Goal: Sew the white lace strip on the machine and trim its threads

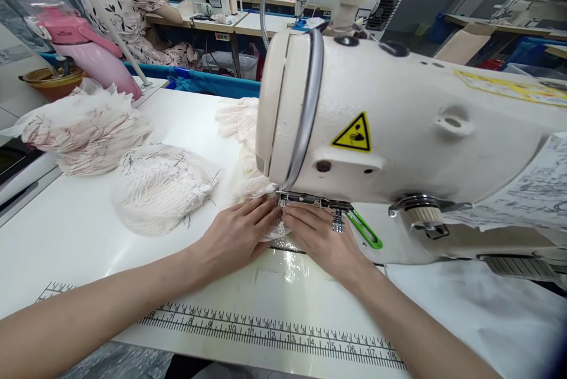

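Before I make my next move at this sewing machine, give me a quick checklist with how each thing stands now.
1. Left hand on the lace fabric: ok, fingers extended over it.
2. Right hand opposite the left, beside the fabric: ok.
3. Fingertips well away from the stitching area: not ok, both hands reach in under the sewing machine head.
4. Needle position: cannot tell, it does not show clearly.
5. Loose lace piece apart from the left hand: ok, it lies to that hand's left.
6. Printed ruler fully readable: not ok, your left forearm covers part.
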`<control>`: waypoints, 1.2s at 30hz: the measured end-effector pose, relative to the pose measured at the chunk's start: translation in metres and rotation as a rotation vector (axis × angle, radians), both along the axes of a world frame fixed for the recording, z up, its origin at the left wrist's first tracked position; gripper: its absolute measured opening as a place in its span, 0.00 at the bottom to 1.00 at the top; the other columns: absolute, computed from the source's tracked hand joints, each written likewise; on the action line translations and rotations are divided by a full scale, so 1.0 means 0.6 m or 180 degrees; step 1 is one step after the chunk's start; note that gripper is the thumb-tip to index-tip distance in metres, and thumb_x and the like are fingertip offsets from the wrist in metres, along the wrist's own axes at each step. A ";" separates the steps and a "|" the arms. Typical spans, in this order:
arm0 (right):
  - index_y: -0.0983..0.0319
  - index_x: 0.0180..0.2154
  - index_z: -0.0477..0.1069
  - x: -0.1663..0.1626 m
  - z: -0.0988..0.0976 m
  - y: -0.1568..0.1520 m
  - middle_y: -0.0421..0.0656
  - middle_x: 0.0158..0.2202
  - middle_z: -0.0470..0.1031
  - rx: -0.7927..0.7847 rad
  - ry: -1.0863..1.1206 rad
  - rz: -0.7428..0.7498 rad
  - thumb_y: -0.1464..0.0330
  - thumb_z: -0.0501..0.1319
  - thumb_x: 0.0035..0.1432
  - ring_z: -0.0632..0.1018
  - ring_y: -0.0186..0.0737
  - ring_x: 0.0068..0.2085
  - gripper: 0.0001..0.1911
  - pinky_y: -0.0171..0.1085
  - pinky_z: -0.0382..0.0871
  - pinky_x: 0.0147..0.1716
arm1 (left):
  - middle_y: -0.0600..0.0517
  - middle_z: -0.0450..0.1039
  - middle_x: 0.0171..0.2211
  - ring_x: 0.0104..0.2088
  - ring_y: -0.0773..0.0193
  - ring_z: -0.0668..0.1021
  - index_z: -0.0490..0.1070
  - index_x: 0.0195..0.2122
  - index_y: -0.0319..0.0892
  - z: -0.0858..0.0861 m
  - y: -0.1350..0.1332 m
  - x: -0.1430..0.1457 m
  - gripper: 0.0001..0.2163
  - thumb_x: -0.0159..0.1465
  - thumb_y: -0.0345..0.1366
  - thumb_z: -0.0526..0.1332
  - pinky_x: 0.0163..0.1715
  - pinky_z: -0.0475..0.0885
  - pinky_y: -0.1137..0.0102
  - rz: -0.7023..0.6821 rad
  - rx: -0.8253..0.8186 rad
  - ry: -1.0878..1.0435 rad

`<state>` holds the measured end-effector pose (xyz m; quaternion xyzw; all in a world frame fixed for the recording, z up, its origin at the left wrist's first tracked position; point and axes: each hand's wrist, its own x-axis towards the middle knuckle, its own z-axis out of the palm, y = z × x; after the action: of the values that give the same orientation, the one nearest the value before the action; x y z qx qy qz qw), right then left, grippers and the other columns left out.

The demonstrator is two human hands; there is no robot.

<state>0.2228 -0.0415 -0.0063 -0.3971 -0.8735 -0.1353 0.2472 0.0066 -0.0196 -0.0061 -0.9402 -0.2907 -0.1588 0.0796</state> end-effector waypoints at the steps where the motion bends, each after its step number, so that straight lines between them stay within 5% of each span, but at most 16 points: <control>1: 0.62 0.41 0.76 0.000 0.001 0.000 0.41 0.45 0.81 0.0002 0.0018 -0.0014 0.77 0.58 0.63 0.81 0.38 0.43 0.09 0.37 0.69 0.32 | 0.41 0.72 0.57 0.56 0.50 0.76 0.70 0.56 0.33 0.000 0.000 0.000 0.18 0.67 0.35 0.55 0.52 0.77 0.56 -0.0007 -0.0012 -0.0013; 14: 0.62 0.40 0.76 0.001 0.000 0.012 0.43 0.43 0.82 -0.0149 -0.0057 0.0015 0.79 0.55 0.64 0.81 0.39 0.40 0.13 0.38 0.73 0.37 | 0.39 0.73 0.57 0.57 0.47 0.75 0.70 0.57 0.34 -0.002 0.011 0.004 0.18 0.69 0.35 0.53 0.54 0.75 0.52 0.0046 -0.0268 -0.0125; 20: 0.67 0.43 0.76 0.001 0.001 0.006 0.46 0.45 0.81 0.0070 -0.0309 0.0174 0.83 0.52 0.63 0.80 0.41 0.45 0.16 0.37 0.74 0.42 | 0.44 0.73 0.57 0.58 0.56 0.75 0.69 0.58 0.35 -0.006 0.017 -0.007 0.18 0.69 0.28 0.51 0.60 0.71 0.60 -0.0345 -0.0109 0.0021; 27: 0.65 0.46 0.74 -0.016 -0.007 -0.006 0.47 0.48 0.80 -0.0020 -0.0334 0.0086 0.81 0.56 0.63 0.78 0.41 0.49 0.13 0.39 0.71 0.49 | 0.43 0.74 0.56 0.57 0.54 0.76 0.72 0.55 0.33 0.000 0.028 -0.021 0.17 0.69 0.30 0.50 0.59 0.71 0.61 -0.0434 -0.0068 0.0075; 36: 0.63 0.39 0.75 -0.031 -0.002 -0.007 0.42 0.40 0.82 0.0033 -0.0039 0.0283 0.83 0.57 0.60 0.81 0.36 0.42 0.13 0.39 0.70 0.53 | 0.41 0.72 0.57 0.58 0.52 0.75 0.71 0.56 0.32 0.005 0.030 -0.020 0.18 0.68 0.33 0.51 0.59 0.71 0.58 -0.0260 -0.0316 0.0111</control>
<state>0.2045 -0.0456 -0.0074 -0.3557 -0.8910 -0.1311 0.2497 -0.0055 -0.0013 -0.0031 -0.9567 -0.2582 -0.1310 0.0314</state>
